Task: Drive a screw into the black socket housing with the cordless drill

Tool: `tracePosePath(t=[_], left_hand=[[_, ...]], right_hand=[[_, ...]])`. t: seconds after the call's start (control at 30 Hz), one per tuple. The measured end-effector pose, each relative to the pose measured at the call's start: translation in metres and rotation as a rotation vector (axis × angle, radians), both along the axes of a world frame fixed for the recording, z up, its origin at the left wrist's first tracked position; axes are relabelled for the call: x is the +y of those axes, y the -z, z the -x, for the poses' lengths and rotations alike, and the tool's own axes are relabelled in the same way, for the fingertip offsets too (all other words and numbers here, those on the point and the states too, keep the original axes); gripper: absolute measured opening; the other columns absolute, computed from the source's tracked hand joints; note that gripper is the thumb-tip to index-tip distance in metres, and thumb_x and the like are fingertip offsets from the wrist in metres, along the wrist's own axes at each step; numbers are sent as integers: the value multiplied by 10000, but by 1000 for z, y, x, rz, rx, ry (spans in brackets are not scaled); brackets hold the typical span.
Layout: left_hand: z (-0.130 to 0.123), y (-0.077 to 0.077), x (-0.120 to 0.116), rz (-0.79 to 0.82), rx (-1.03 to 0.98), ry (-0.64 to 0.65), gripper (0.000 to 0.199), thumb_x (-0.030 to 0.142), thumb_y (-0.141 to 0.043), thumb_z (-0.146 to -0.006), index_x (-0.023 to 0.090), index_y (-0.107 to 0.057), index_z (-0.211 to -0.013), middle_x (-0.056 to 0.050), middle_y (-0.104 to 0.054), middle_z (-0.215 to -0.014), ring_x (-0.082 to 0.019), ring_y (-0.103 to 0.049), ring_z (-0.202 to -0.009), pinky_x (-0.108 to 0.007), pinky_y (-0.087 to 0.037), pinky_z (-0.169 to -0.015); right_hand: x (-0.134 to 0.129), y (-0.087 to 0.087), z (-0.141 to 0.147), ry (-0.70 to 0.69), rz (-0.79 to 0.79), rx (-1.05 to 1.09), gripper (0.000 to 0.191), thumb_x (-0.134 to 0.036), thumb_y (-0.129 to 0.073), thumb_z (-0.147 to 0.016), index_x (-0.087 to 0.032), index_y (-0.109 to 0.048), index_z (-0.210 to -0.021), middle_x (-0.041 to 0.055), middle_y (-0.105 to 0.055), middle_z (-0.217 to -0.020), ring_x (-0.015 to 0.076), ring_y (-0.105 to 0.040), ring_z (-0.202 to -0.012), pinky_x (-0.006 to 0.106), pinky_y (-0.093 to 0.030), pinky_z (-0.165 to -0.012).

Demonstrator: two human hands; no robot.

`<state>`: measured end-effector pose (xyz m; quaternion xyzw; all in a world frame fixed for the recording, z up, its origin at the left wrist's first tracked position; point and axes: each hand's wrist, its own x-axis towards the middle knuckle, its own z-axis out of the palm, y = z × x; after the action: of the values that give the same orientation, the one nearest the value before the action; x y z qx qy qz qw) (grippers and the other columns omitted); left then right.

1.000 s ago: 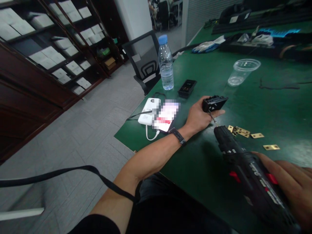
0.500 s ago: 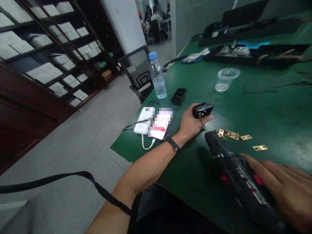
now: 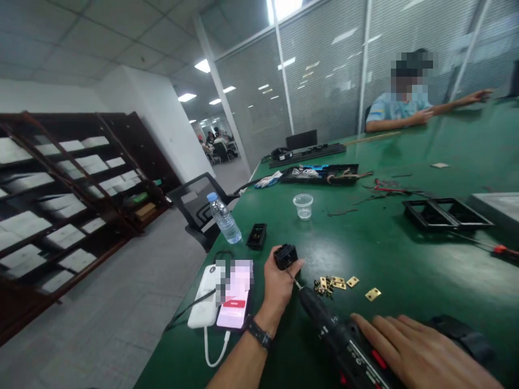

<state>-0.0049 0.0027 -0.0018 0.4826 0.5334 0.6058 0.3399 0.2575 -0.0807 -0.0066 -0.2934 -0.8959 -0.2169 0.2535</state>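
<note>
My left hand (image 3: 277, 287), with a watch on its wrist, grips a small black plastic block (image 3: 286, 256) above the table. My right hand (image 3: 417, 346) is around a black and red cordless screwdriver (image 3: 330, 327), fingers stretched along its body. The screwdriver's thin bit (image 3: 298, 284) points at the underside of the block; whether the tip touches is too small to tell. Brass plates (image 3: 339, 282) with two holes lie just right of the bit, beside a little heap of small screws (image 3: 322, 289). A single brass plate (image 3: 373, 294) lies apart from them.
On the left stand a water bottle (image 3: 226, 219), a small black box (image 3: 257, 236), a white power bank (image 3: 204, 302) and a phone (image 3: 235, 294). Further back are a plastic cup (image 3: 304, 208) and a tool tray (image 3: 344, 175). Black frames (image 3: 448, 214) lie right. A person (image 3: 399, 111) sits opposite.
The view has tilted up and turned right, bringing the seated person and black frames into sight. The screwdriver's bit now meets or nearly meets the block in my left hand.
</note>
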Motion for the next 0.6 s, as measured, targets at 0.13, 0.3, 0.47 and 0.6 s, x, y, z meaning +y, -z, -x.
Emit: tracePosePath(t=[0.13, 0.3, 0.47, 0.6], left_hand=[[1, 0, 1, 16, -14, -1, 472, 323, -890, -672, 177, -649, -1051, -55, -732, -994, -188, -686, -909, -319, -535, -881], [1, -2, 0, 24, -6, -2, 455, 326, -892, -667, 180, -652, -1025, -43, -735, -975, -174, -686, -883, -300, -534, -865], [0, -1, 1, 13, -12, 17, 449, 307, -879, -689, 168, -645, -1046, -61, -727, -1005, -176, -674, -906, -309, -528, -884], [0, 0, 1, -2, -9, 19, 444, 314, -883, -682, 167, -652, -1031, -60, -717, -990, -181, -665, -896, -313, -530, -867]], right_hand=[[-5, -22, 8, -3, -24, 59, 557, -28, -416, -684, -161, -547, -1208, 22, -742, -901, 200, -727, -737, 351, -600, -661], [-7, -32, 11, 16, -26, 96, 544, -28, -413, -670, -158, -525, -1187, 28, -739, -884, 203, -720, -698, 360, -603, -630], [-7, -39, 10, -34, -20, 68, 540, -22, -396, -684, -139, -518, -1196, 34, -727, -833, 197, -709, -662, 347, -589, -610], [-6, -32, 7, -26, 1, 6, 557, -13, -400, -703, -133, -512, -1235, 42, -734, -874, 201, -718, -701, 357, -596, -642]])
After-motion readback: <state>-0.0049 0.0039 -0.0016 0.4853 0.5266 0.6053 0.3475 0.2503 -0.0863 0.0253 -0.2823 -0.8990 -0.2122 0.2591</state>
